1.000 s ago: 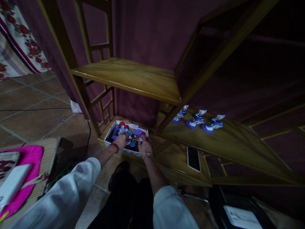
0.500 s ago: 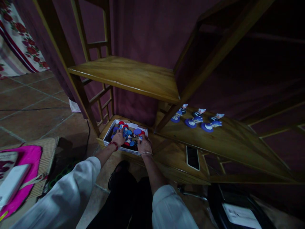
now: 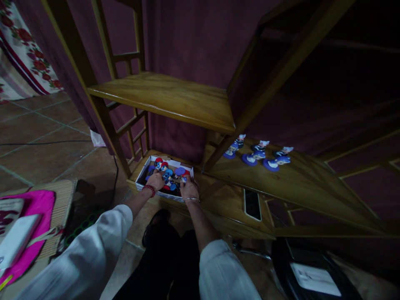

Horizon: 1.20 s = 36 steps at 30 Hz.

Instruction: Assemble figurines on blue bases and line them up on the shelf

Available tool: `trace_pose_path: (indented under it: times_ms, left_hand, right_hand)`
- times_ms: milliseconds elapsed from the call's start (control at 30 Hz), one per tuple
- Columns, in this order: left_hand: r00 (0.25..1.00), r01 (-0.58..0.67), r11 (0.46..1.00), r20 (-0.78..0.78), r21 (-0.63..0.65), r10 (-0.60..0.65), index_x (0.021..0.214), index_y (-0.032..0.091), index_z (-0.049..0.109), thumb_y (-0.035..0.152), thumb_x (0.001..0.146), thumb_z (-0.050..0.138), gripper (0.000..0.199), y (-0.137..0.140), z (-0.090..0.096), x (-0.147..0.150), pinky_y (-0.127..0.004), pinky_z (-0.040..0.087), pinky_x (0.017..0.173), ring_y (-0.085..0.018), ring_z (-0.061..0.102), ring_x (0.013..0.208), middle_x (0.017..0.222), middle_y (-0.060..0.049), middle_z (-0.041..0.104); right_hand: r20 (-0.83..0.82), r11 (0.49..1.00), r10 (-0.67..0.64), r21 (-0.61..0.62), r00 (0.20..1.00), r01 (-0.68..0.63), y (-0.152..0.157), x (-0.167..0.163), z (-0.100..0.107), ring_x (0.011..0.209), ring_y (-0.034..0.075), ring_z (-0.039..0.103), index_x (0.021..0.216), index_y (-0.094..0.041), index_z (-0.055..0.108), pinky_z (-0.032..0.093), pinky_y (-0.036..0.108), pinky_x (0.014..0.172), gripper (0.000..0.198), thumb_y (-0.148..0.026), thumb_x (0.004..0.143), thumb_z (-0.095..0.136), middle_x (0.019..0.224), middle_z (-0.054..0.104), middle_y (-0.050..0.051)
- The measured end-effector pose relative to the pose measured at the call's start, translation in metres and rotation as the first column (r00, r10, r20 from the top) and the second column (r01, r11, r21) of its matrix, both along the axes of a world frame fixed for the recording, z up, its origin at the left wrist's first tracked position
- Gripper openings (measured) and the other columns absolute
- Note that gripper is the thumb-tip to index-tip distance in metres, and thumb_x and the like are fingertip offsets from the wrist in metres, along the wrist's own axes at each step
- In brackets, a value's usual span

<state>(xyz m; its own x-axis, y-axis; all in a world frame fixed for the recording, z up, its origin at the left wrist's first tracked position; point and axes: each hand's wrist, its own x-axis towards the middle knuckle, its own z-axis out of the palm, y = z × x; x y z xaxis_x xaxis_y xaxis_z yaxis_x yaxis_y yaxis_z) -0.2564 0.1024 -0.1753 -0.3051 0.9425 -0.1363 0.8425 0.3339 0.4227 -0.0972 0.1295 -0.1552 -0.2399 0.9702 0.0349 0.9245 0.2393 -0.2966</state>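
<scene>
A shallow white cardboard box (image 3: 144, 171) on the low wooden ledge holds several small figurines (image 3: 168, 174) with red, blue and purple parts, lying jumbled together. My left hand (image 3: 155, 181), a red bead bracelet at its wrist, reaches over the box's front left. Its fingers curl down among the figurines; what they grip, if anything, is hidden. At the box's right end my right hand (image 3: 189, 189), with a silver bangle, is closed around a small blue-and-white figurine (image 3: 184, 180). The lower part of that figurine is covered by my fingers.
On the shelf (image 3: 300, 183) to the right stand several figurines (image 3: 254, 156) on purple bases, in two rows. A phone (image 3: 252, 205) lies below them. Another wooden shelf (image 3: 165, 98) juts out above the box. A black chair or bin-like object (image 3: 283, 266) stands lower right.
My left hand's fingers have shifted slightly among the figurines in the box. The right hand stays at the box's right end with its figurine. The view has tilted very slightly.
</scene>
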Motion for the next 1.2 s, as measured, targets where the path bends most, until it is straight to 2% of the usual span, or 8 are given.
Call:
trace_pose_path:
  times_ms: [233, 400, 667, 967, 1100, 1200]
  left_hand:
    - [0.999, 0.04, 0.995, 0.012, 0.09, -0.042, 0.113, 0.026, 0.051, 0.012, 0.074, 0.041, 0.043, -0.0005, -0.0003, -0.0004, -0.023, 0.038, 0.088, -0.014, 0.053, 0.097, 0.121, -0.002, 0.046]
    - [0.999, 0.039, 0.992, 0.015, 0.123, -0.042, 0.115, 0.024, 0.048, 0.012, 0.075, 0.04, 0.042, 0.0009, -0.0008, -0.0011, -0.023, 0.038, 0.088, -0.015, 0.053, 0.098, 0.114, -0.003, 0.054]
    - [0.999, 0.015, 0.994, -0.035, 0.107, -0.011, 0.102, 0.023, 0.056, 0.019, 0.077, 0.04, 0.03, 0.0013, -0.0008, -0.0017, -0.024, 0.041, 0.08, -0.016, 0.056, 0.09, 0.103, -0.005, 0.058]
    - [0.996, -0.013, 0.998, -0.086, 0.055, 0.017, 0.1, 0.024, 0.058, 0.017, 0.072, 0.047, 0.031, -0.0019, -0.0001, -0.0005, -0.023, 0.041, 0.08, -0.015, 0.056, 0.088, 0.113, -0.005, 0.051]
    - [0.992, -0.021, 0.998, -0.126, 0.066, 0.029, 0.093, 0.021, 0.061, 0.019, 0.071, 0.049, 0.025, -0.0029, 0.0019, 0.0007, -0.025, 0.039, 0.084, -0.018, 0.052, 0.095, 0.106, -0.007, 0.054]
    - [0.993, -0.023, 0.998, -0.116, 0.052, 0.028, 0.095, 0.023, 0.061, 0.015, 0.072, 0.046, 0.029, -0.0045, 0.0043, 0.0022, -0.024, 0.041, 0.08, -0.017, 0.055, 0.089, 0.102, -0.006, 0.056]
  right_hand:
    - [-0.011, 1.0, 0.012, 0.017, 1.0, -0.012, 0.0029, 0.0014, -0.0068, 0.089, 0.018, 0.054, 0.103, -0.02, 0.049, 0.033, 0.026, 0.081, 0.025, -0.026, 0.081, 0.04, 0.091, 0.062, 0.006]
    - [-0.014, 1.0, 0.001, -0.017, 1.0, -0.001, 0.003, 0.0008, -0.0062, 0.089, 0.018, 0.054, 0.105, -0.018, 0.048, 0.034, 0.026, 0.08, 0.027, -0.026, 0.081, 0.039, 0.089, 0.062, 0.008]
    - [-0.031, 1.0, 0.014, 0.025, 0.999, -0.013, 0.0039, 0.0016, -0.0104, 0.087, 0.018, 0.053, 0.102, -0.02, 0.05, 0.034, 0.026, 0.08, 0.025, -0.028, 0.08, 0.041, 0.09, 0.062, 0.007]
    - [-0.038, 0.999, 0.014, 0.03, 0.999, -0.013, 0.0035, 0.0023, -0.01, 0.085, 0.017, 0.054, 0.103, -0.02, 0.049, 0.033, 0.026, 0.08, 0.025, -0.027, 0.081, 0.039, 0.088, 0.061, 0.007]
    - [-0.041, 0.999, 0.022, 0.031, 0.999, -0.021, 0.0039, 0.0026, -0.0092, 0.087, 0.017, 0.053, 0.102, -0.02, 0.049, 0.033, 0.026, 0.079, 0.024, -0.027, 0.081, 0.04, 0.09, 0.061, 0.006]
    - [-0.031, 1.0, 0.02, 0.017, 0.999, -0.019, 0.0036, 0.0022, -0.008, 0.087, 0.017, 0.053, 0.102, -0.02, 0.049, 0.033, 0.025, 0.078, 0.023, -0.026, 0.081, 0.04, 0.09, 0.061, 0.007]
